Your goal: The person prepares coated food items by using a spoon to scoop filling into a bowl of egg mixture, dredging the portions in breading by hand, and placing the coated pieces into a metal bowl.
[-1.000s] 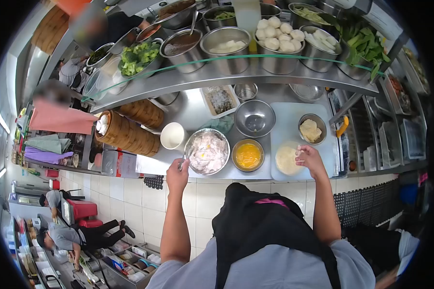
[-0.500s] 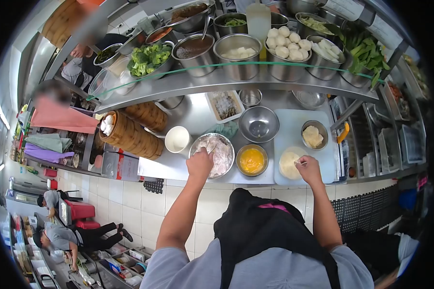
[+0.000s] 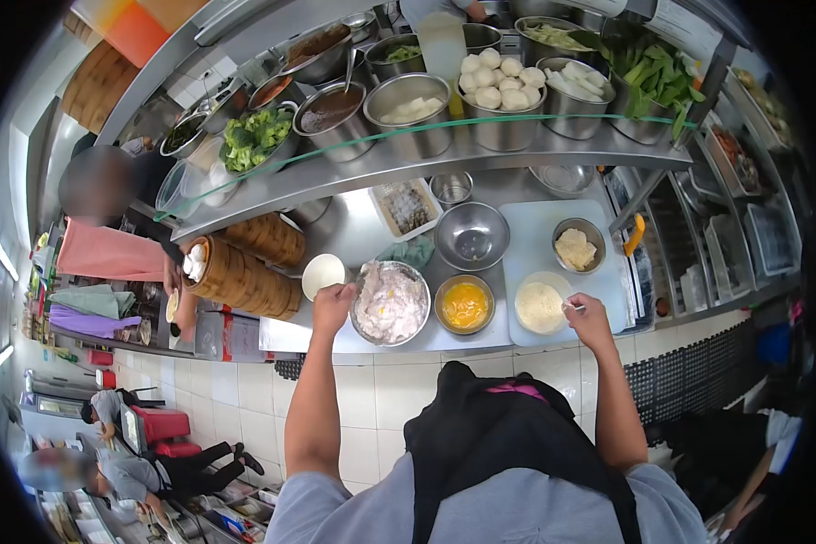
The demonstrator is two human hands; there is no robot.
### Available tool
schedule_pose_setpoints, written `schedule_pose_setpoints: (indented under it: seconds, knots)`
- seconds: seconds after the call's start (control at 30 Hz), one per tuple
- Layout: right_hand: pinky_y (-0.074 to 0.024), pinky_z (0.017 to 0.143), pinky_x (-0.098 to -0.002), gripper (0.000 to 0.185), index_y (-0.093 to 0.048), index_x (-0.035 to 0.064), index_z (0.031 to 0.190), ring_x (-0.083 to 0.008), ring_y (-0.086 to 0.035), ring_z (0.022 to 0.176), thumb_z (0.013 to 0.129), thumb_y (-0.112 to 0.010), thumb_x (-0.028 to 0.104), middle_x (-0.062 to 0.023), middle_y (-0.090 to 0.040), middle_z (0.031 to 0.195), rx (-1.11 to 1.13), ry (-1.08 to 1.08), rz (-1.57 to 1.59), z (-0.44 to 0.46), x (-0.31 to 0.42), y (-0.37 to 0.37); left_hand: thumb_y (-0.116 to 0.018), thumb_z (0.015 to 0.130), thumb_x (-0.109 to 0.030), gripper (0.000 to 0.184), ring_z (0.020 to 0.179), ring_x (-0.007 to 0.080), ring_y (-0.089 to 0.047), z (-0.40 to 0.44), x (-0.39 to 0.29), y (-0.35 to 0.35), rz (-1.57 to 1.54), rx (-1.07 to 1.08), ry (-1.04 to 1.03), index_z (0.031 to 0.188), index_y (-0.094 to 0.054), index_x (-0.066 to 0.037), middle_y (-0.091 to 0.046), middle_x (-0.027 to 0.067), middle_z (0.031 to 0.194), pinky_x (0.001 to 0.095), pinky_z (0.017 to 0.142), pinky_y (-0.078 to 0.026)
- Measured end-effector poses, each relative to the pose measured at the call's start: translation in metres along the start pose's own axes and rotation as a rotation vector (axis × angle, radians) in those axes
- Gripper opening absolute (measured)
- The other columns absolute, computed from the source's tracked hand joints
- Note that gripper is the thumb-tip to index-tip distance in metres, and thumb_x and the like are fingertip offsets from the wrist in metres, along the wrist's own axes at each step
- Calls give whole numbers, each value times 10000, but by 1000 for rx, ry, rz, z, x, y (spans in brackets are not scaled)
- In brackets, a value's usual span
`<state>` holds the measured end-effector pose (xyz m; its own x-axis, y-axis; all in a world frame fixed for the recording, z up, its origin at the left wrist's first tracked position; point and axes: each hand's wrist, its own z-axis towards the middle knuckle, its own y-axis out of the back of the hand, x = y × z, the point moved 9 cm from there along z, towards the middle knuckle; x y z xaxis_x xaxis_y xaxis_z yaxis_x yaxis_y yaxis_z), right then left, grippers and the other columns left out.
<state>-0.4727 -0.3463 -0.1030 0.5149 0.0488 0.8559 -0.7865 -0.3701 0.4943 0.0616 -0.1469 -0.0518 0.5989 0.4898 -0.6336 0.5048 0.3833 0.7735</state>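
Observation:
My left hand is closed at the left rim of a metal bowl of pale pink mixture; what its fingers hold is too small to name. My right hand pinches something thin and whitish at the right edge of a shallow round dish of pale crumbs. That dish rests on a pale cutting board. Between the hands sits a bowl of yellow egg-like liquid. Behind it stands a nearly empty metal bowl. A small bowl of pale yellow paste is on the board.
A white cup and bamboo steamers stand left. A green cloth lies behind the mixture. The overhead shelf carries several food containers. A co-worker's hand is at far left; other people are lower left and lower right.
My left hand has gone into the pink mixture and back out to the bowl's left rim. My right hand has stayed beside the crumb dish. A co-worker has come closer at the left.

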Motion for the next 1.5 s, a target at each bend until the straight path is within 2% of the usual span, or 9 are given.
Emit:
schedule_pose_setpoints:
  seconds: [0.2,0.37,0.4,0.43,0.53,0.6,0.83,1.07,1.5]
  knots:
    - [-507,572,-259,214,-672,-30,969,-102,-612,604,894,-672,170,-56,-661,768,10,-13,193,4,-5,2,-675,917,-254,272,654,209,-624,-15,-59,14,-39,51,-11,923,-740,9,-689,159,725,353,682,-495]
    - [-516,581,-252,211,-670,-28,993,-109,-615,624,896,-669,159,-56,-671,803,34,-20,282,5,-4,-1,-673,919,-247,280,665,175,-615,-26,-108,4,-127,82,-85,915,-732,27,-667,156,694,344,659,-488]
    - [-519,583,-252,209,-669,-28,995,-107,-614,631,896,-669,155,-55,-673,813,41,7,297,6,1,-1,-678,911,-253,256,660,251,-652,-27,-112,-4,-184,52,-167,918,-740,-5,-675,181,715,371,659,-501]
    - [-519,583,-252,209,-669,-28,995,-107,-614,631,896,-669,155,-55,-673,813,31,-3,294,6,2,0,-678,911,-253,256,660,251,-652,-32,-119,-12,-189,66,-172,918,-740,-5,-675,181,715,371,659,-501]
    - [-521,594,-263,209,-668,-28,992,-103,-615,642,902,-668,160,-55,-675,820,35,9,276,5,4,4,-676,901,-331,230,710,416,-646,-57,-154,-45,141,14,-321,889,-746,-113,-695,172,784,477,623,-510]
    - [-516,592,-262,211,-670,-25,989,-102,-614,638,904,-670,168,-52,-674,813,19,-1,277,3,1,5,-613,932,-364,287,642,366,-670,-77,-166,-87,395,6,-424,815,-711,-120,-681,137,690,485,561,-512]
    - [-504,586,-263,216,-678,-8,978,-94,-608,624,907,-680,196,-33,-668,769,26,-63,254,-9,-7,6,-607,928,-370,303,625,311,-708,-109,-134,-211,623,225,-397,834,-690,-94,-696,135,686,461,546,-533]
    - [-511,593,-271,238,-679,-12,1004,-100,-615,630,907,-681,206,-39,-676,787,18,-78,256,-17,-19,11,-623,908,-361,304,753,338,-726,-92,-133,-217,646,331,-283,883,-737,-80,-722,169,805,472,691,-568]
    - [-511,639,-296,262,-686,-2,1014,-110,-605,670,898,-677,233,-53,-688,805,15,-74,231,-20,-18,11,-590,917,-352,315,847,337,-721,-79,-138,-218,695,459,-300,924,-747,-79,-733,178,897,462,762,-566]
